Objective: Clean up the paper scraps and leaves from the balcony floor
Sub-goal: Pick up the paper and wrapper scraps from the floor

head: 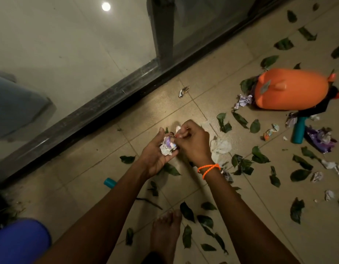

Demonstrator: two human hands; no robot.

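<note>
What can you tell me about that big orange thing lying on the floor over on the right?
The orange thing looks like smooth, glossy plastic, rounded and bulging like an upturned tub or toy, with small stubby knobs sticking out of its surface. It lies on the tiled floor at the right, away from both hands. A small greyish scrap sits on top of it. Dark material shows at its right end, and green leaves and a crumpled pale purple paper lie against its left side. What it is exactly I cannot tell.

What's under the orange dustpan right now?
Green leaves and a crumpled lilac paper scrap stick out from beneath the orange dustpan at its left edge. Anything further underneath is covered.
</note>
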